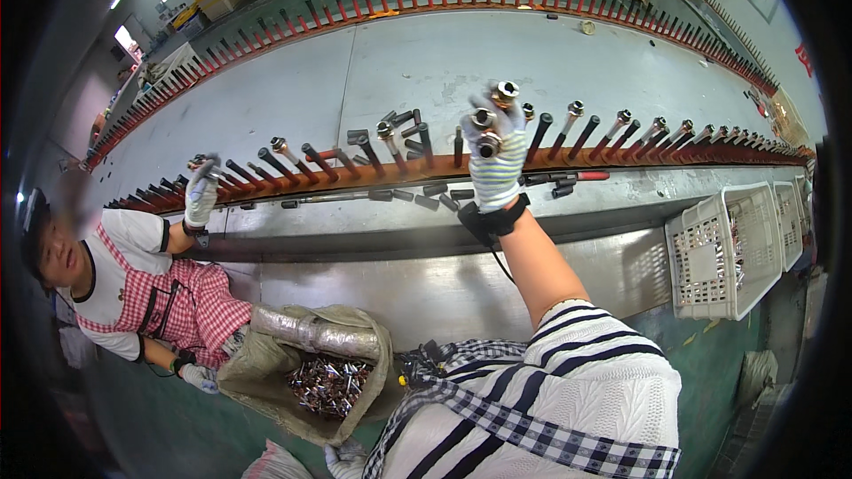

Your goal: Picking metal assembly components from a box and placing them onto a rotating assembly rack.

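Metal fittings (493, 115), small, stiff and probably slippery, sit pinched in the gloved right hand (494, 160); grip their sides. The left hand (342, 459), barely visible, I cannot tell.

I am looking down at a factory floor: a long grey metal conveyor bench (497, 62) edged with rows of slanted red-and-black steel pegs (311, 162), some capped with small metal sleeves. A burlap sack of loose shiny metal fittings (328, 383) sits on the green painted floor, white perforated plastic crates (723, 253) stand alongside, and a co-worker in gloves (201, 200) tends the line.
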{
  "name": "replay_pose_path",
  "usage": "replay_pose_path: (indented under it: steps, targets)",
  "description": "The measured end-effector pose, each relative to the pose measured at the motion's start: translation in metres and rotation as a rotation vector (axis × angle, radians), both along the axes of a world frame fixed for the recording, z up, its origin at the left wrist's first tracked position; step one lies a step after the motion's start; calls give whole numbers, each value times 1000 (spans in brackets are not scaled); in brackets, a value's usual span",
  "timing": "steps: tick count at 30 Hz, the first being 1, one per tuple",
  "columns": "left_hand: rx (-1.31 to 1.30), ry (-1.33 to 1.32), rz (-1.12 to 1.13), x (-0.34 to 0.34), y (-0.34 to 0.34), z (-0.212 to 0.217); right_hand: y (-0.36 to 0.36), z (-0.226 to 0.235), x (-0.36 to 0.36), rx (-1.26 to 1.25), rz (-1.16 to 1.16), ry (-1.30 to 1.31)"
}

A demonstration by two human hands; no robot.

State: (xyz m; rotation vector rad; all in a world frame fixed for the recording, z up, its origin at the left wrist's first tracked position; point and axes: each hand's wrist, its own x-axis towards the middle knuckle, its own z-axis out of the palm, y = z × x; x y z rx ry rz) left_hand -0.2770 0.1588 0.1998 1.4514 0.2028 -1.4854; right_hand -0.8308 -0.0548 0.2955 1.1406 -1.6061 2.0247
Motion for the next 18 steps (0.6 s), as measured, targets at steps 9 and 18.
replay_pose_path:
  steps: [9,18]
  targets:
    - [-11,-111,35,10,4,-14,1,-109,-55,-106,-63,-455]
    - [-394,88,204,24,23,-74,-15,-23,7,-66,223,-138]
